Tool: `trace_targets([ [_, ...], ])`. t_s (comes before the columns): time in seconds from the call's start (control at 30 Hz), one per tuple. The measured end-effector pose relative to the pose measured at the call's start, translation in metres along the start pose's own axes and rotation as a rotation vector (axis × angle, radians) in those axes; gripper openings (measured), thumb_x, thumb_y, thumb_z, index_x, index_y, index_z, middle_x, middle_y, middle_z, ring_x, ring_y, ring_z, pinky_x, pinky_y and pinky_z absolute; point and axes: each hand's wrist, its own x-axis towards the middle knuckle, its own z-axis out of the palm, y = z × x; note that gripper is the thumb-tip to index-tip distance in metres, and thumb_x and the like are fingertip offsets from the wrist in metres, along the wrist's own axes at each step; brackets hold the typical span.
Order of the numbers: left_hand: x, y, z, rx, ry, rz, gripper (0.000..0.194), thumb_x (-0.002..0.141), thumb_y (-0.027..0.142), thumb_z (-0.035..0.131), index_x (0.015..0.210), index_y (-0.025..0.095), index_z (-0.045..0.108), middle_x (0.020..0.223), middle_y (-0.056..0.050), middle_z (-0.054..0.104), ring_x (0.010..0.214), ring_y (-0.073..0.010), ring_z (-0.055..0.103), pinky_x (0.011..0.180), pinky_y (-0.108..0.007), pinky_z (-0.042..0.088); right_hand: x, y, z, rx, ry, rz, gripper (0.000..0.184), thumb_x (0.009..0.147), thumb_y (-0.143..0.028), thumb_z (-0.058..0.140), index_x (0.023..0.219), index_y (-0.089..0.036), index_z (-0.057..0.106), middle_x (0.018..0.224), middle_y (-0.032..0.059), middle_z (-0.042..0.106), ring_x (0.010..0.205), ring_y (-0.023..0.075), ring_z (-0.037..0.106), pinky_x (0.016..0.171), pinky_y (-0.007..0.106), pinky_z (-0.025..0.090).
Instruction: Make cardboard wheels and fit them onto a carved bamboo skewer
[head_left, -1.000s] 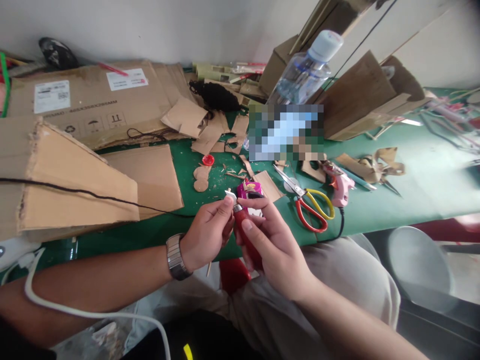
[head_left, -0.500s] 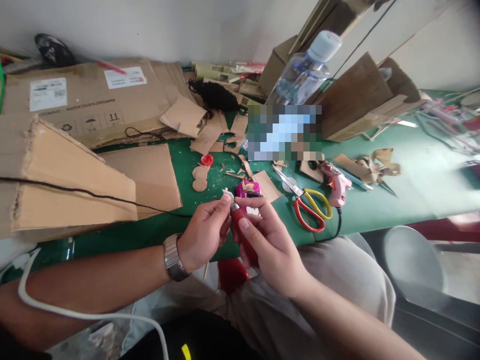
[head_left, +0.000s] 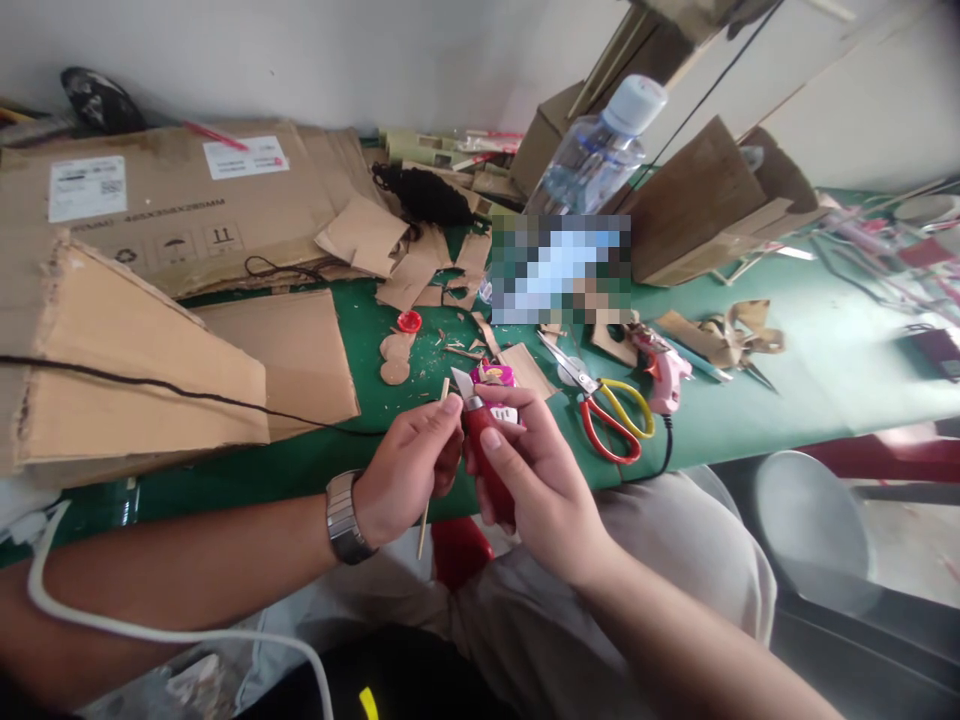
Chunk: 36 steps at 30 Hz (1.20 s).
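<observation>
My left hand (head_left: pixel 411 455) is closed on a thin wooden stick (head_left: pixel 422 530); its lower end sticks out below the fist and its tip shows above the thumb. A knife (head_left: pixel 491 450) with a red handle and a short pointed blade is wrapped in my right hand (head_left: pixel 544 480). The blade points up and lies just right of the stick's tip; I cannot tell whether they touch. Behind the knife sits a small magenta box (head_left: pixel 491 376), partly hidden by my fingers.
Scissors (head_left: pixel 600 400) and a pink glue gun (head_left: pixel 666 375) lie to the right on the green table (head_left: pixel 825 350). Cardboard discs (head_left: pixel 394 371), a red cap (head_left: pixel 409 321) and scraps are ahead. A bottle (head_left: pixel 592 150) stands behind; large cardboard pieces (head_left: pixel 150 370) fill the left.
The knife blade has turned and now shows clearly, pointing up. More of the stick shows above and below my left hand. The whole view has shifted slightly.
</observation>
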Motion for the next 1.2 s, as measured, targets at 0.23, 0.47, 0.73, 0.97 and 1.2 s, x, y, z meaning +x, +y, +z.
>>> trace_targets([
  [0.23,0.000,0.008,0.003,-0.123,-0.029,0.011,0.039,0.097,0.056,0.063,0.088,0.024,0.042,0.059,0.011,0.033,0.046,-0.0059,0.018,0.044,-0.015,0.019,0.001,-0.006,-0.005,0.056,0.054,-0.031,0.038,0.106,-0.057,0.058,0.132,-0.031,0.052,0.078,-0.0024,0.064,0.046,0.0123,0.055,0.040,0.025,0.041],
  [0.47,0.000,0.008,0.004,-0.136,-0.046,0.022,0.033,0.102,0.049,0.058,0.087,0.023,0.045,0.060,0.010,0.036,0.047,-0.0055,0.019,0.044,-0.014,0.022,0.001,-0.004,-0.007,-0.086,0.121,-0.151,0.031,0.108,-0.051,0.056,0.134,-0.032,0.058,0.082,-0.0006,0.061,0.050,0.0138,0.057,0.040,0.027,0.040],
  [0.73,0.002,0.008,0.004,-0.148,-0.019,-0.006,0.032,0.099,0.048,0.061,0.087,0.023,0.044,0.059,0.010,0.036,0.047,-0.0059,0.020,0.044,-0.015,0.023,-0.002,-0.008,-0.013,-0.198,0.138,-0.202,0.045,0.098,-0.045,0.075,0.136,-0.036,0.052,0.103,0.0011,0.062,0.055,0.0112,0.050,0.045,0.027,0.039],
  [0.97,0.000,0.008,0.006,-0.104,0.029,0.008,0.022,0.100,0.040,0.058,0.099,0.027,0.040,0.056,0.013,0.038,0.042,-0.0054,0.022,0.042,-0.014,0.024,0.002,-0.015,-0.023,-0.611,0.229,-0.404,0.030,0.094,-0.035,0.080,0.120,-0.026,0.071,0.118,0.0075,0.070,0.100,0.0247,0.068,0.085,0.040,0.058],
  [1.2,-0.004,0.007,0.001,0.178,-0.035,0.168,0.034,0.106,0.044,0.052,0.133,0.029,0.039,0.063,0.009,0.063,0.038,-0.0109,0.046,0.038,-0.020,0.039,0.004,-0.026,-0.036,-0.829,0.263,-0.488,0.029,0.097,-0.031,0.074,0.124,-0.024,0.076,0.111,0.0085,0.071,0.100,0.0252,0.070,0.092,0.042,0.060],
])
